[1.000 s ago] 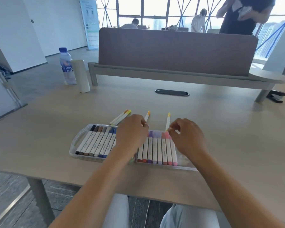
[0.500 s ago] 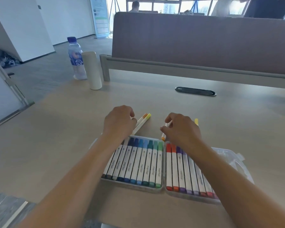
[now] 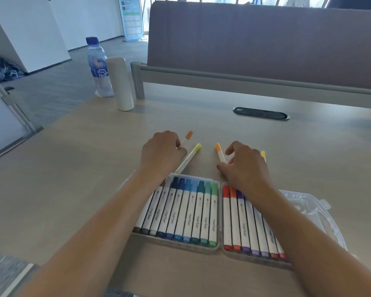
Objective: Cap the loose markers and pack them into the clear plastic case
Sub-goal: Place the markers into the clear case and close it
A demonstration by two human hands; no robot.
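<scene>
A pale wood-grain desk runs back to a grey-brown fabric divider screen held on a grey metal rail, with a black oval cable port set into the top just before it. On the left, grey floor stretches towards white walls and a standing banner, while bright daylight comes through windows above the screen
</scene>
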